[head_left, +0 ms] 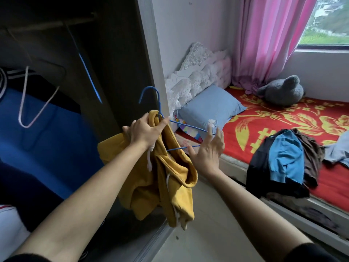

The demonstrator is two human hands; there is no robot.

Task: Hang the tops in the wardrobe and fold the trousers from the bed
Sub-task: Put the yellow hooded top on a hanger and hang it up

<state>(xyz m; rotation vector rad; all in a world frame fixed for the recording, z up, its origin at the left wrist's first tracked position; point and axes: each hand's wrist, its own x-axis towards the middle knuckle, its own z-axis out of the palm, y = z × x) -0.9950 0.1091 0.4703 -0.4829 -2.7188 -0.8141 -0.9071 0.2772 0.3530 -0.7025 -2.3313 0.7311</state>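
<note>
One top in hand – a yellow hoodie with white drawstrings, hanging bunched just outside the wardrobe, at its open right edge.

Left hand: fingers curled tight round the hoodie's neck and the throat of a blue wire hanger, hook pointing up towards the wardrobe. Right hand: fingers straight and spread, gripping nothing, tips at the hanger's bare shoulder and seemingly touching it.

Step, as I read it: dressing the hanger. One wire shoulder pokes out clear of the cloth, so the garment is not yet seated. Next move calls for feeding that shoulder in through the neck, squaring the hoodie, then lifting the hook to the rail.

Wardrobe contents – a pale empty hanger and a second blue hanger on the rail, bare as far as shows; blue fabric low down, kind unclear.

Well right of the wardrobe, a clothes pile waits on the bed: blue, black and brown pieces, unsorted.
</note>
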